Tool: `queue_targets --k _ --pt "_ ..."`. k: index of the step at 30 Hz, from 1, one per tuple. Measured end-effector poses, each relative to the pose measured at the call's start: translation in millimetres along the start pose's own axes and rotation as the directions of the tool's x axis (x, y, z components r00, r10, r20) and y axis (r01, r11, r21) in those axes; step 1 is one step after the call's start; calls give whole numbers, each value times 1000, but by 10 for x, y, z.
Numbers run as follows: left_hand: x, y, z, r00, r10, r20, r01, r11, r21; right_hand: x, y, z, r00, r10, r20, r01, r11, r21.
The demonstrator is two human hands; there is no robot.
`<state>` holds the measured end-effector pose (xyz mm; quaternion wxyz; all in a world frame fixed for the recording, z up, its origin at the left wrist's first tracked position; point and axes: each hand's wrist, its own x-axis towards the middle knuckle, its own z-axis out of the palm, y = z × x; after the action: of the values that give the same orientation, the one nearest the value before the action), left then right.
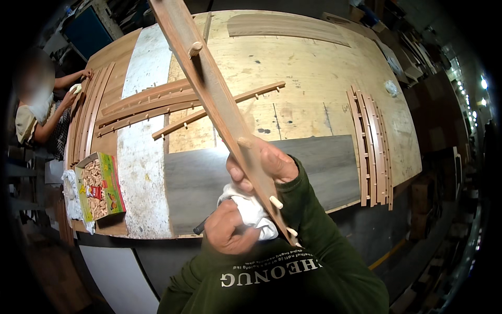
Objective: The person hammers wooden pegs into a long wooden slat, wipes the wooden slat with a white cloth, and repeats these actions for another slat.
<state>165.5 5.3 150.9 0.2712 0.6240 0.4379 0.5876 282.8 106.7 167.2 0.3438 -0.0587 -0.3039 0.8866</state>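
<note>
A long wooden strip (219,94) with short pegs standing out of it slants up across the view, its near end against my chest. My right hand (272,162) is wrapped round its lower part. My left hand (227,230) is closed on a white cloth (248,209) beside the strip, just below my right hand. Whether the cloth touches the strip is hard to tell. A short dark rod-like end (200,228) shows next to my left hand; the rest of it is hidden. Under my hands lies a grey board (319,162) on the worktable.
More pegged strips (151,104) lie on the worktable (251,57) at left centre, others (372,146) at the right. A box of wooden pegs (97,183) stands at the near left. A co-worker (42,104) handles strips at the far left. A wooden panel (287,27) lies at the back.
</note>
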Motion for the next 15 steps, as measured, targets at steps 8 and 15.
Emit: queue_targets --k 8,15 --pt "208 126 -18 999 -44 -14 45 995 93 -17 9 87 997 -74 -28 62 951 -303" --pt "333 278 -234 983 -70 170 12 948 317 -52 88 245 992 -104 -70 81 956 -283"
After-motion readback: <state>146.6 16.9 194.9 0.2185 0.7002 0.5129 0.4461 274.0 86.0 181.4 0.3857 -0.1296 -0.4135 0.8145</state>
